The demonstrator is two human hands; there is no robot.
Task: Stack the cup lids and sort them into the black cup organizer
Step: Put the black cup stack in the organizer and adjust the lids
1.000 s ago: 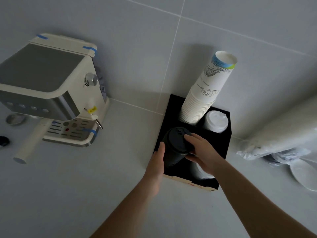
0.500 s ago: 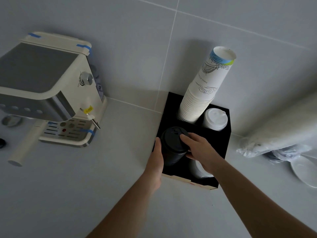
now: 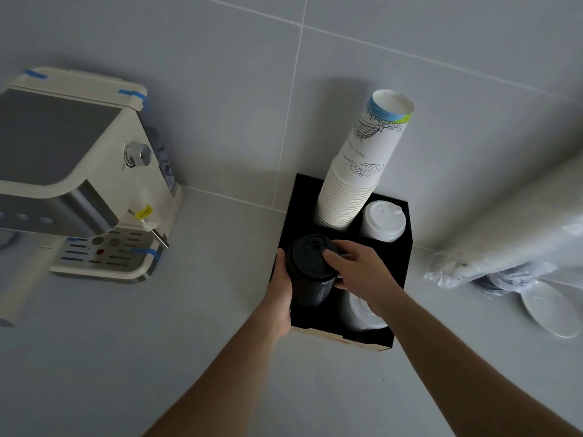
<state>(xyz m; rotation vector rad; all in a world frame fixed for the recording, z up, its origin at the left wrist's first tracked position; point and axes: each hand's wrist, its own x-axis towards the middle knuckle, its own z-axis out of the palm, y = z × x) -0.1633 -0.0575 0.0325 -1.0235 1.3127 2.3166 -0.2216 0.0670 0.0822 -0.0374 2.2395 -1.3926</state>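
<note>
Your left hand [image 3: 281, 290] cups the left side of the tall stack of black plastic cup lids [image 3: 310, 270], and your right hand [image 3: 358, 270] clasps its top edge from the right, fingers curled over the rim. The stack stands in the near-left compartment of the black square cup organizer [image 3: 398, 266], which sits at the counter's back edge against the tiled wall. Behind it rises a tilted stack of white paper cups [image 3: 358, 181], with white lids [image 3: 383, 220] beside them. The near-right compartment seems to hold more white lids, partly hidden. A cream espresso machine [image 3: 79, 181] stands at the counter's left.
</note>
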